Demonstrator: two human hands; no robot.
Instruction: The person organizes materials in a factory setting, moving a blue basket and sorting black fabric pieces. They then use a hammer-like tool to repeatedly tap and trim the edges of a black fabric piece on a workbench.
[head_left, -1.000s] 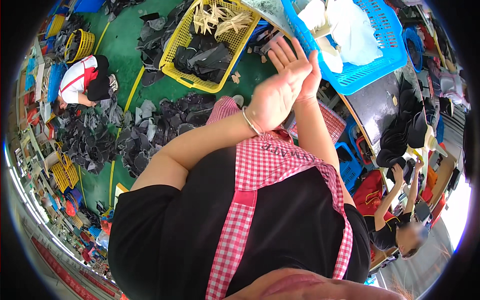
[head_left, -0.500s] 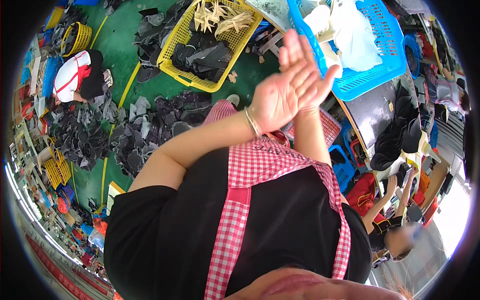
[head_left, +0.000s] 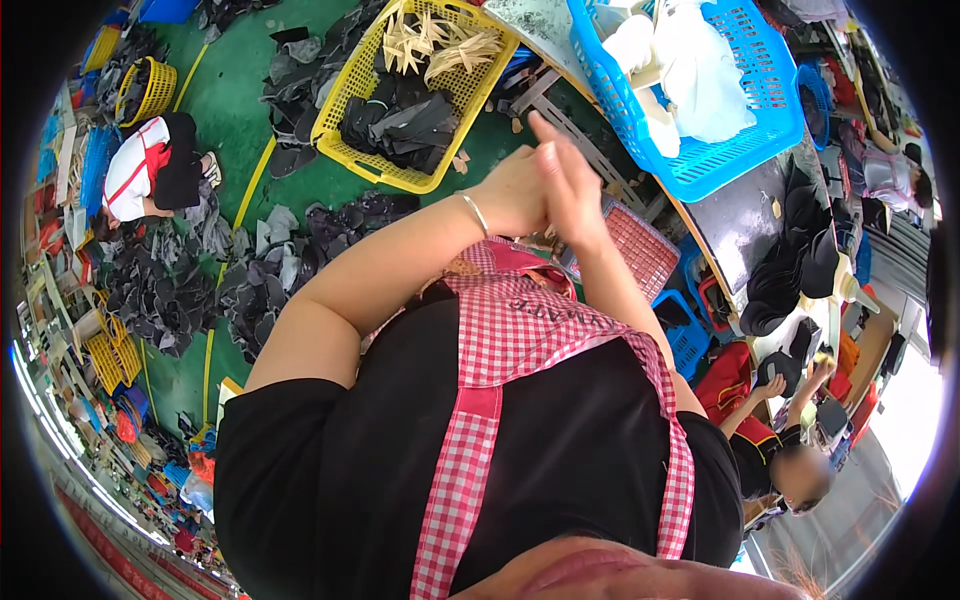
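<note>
My left hand (head_left: 507, 192), with a pale bracelet at the wrist, is bent inward and touches my right hand (head_left: 575, 190). The fingers of the left are hidden behind the right hand. Fingers of my right hand stretch out straight, and its thumb lies over the left hand. No object shows in either hand. Both are in front of my red-and-white checked apron (head_left: 520, 330). Nearest beyond them are a yellow basket (head_left: 395, 178) with dark cut pieces and pale star-shaped bundles, and a blue basket (head_left: 715, 165) holding white pieces.
The blue basket stands on a table (head_left: 715, 225) with stacked black pieces (head_left: 790, 260). A red crate (head_left: 640, 250) sits below the table's edge. Dark scraps (head_left: 160, 275) cover the green floor at left, where a person (head_left: 150, 165) bends over. Another person (head_left: 770, 450) works at lower right.
My hands, palms up and overlapping before, have drawn back toward my body and now press together. The person at lower right now holds a dark round piece.
</note>
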